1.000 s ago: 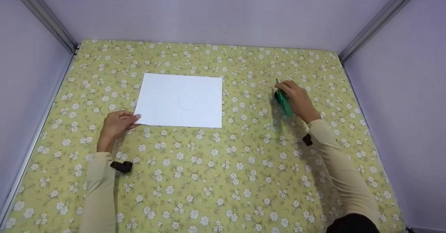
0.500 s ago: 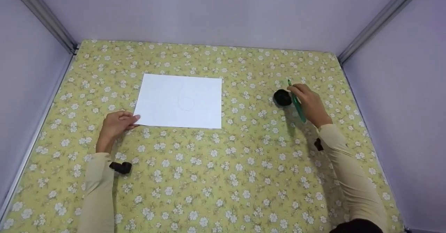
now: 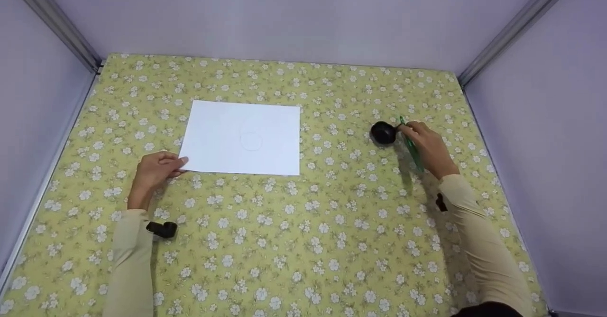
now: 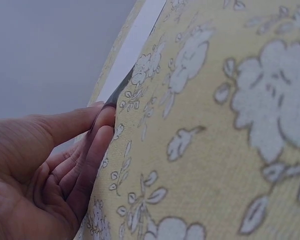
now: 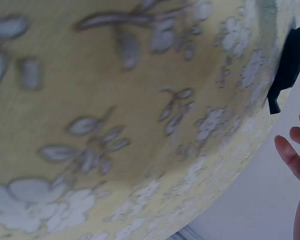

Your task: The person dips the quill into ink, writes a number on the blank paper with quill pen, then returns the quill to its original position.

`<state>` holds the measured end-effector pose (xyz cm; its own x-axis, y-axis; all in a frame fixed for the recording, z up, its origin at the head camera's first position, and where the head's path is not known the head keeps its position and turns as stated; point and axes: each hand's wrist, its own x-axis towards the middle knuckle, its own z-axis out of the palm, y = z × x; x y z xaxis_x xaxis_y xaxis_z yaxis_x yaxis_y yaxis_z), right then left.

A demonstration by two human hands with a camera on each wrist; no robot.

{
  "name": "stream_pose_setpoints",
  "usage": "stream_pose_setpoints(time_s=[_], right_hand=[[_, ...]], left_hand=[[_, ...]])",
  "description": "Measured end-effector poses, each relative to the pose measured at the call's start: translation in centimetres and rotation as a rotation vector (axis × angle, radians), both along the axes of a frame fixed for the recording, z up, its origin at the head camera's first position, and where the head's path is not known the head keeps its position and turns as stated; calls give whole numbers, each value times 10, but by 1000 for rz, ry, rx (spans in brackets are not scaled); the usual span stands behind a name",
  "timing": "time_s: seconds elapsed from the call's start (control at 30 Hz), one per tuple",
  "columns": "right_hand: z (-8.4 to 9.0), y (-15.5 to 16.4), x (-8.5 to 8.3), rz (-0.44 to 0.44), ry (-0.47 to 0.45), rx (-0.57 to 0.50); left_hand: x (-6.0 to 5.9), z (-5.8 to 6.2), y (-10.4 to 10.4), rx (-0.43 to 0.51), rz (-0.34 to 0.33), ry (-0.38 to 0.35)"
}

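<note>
My left hand [image 3: 156, 170] pinches the near left corner of a white sheet of paper [image 3: 218, 136] between thumb and fingers. In the left wrist view the thumb presses on top, with fingers beneath the paper edge [image 4: 135, 55]. The sheet bears a faint drawn loop. On the right, my right hand [image 3: 429, 148] holds a slim green pen [image 3: 412, 153], its upper end poking past the fingertips. Just left of those fingertips sits a small black rounded thing [image 3: 382, 133] with a thin stem. The right wrist view shows part of this hand [image 5: 295, 155] below the black thing [image 5: 291, 60].
A yellow floral cloth [image 3: 284, 241] covers the table. Pale walls [image 3: 303, 23] stand behind and at both sides, with metal posts in the corners. A black wrist camera [image 3: 162, 229] sits by the left cuff.
My right hand has moved right and slightly nearer with the green pen, uncovering the black rounded thing, whose thin stem now shows toward the fingertips. My left hand still pinches the paper.
</note>
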<state>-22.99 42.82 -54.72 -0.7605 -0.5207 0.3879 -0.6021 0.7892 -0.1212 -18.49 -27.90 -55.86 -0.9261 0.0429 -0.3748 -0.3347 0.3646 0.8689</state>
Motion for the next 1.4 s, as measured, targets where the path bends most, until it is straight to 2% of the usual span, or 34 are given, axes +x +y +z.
stream_pose_setpoints(time_s=[0.17,0.37,0.5,0.77,1.1,1.4], right_hand=[[-2,6,4,-4,-12,76],[-4,4,5,33,-9,162],[-7,6,3,40,8,206],[-14,16,3,24,7,214],[-20,21,8,45,52,263],[-15,22,4,75,49,319]], left_hand=[[1,2,1,-18,-1,-19],[2,2,-2,-44,-2,-25],[1,3,0,-32,7,-19],[3,7,-2,-83,12,-17],[5,6,1,-57,17,-28],[3,4,1,-64,15,-21]])
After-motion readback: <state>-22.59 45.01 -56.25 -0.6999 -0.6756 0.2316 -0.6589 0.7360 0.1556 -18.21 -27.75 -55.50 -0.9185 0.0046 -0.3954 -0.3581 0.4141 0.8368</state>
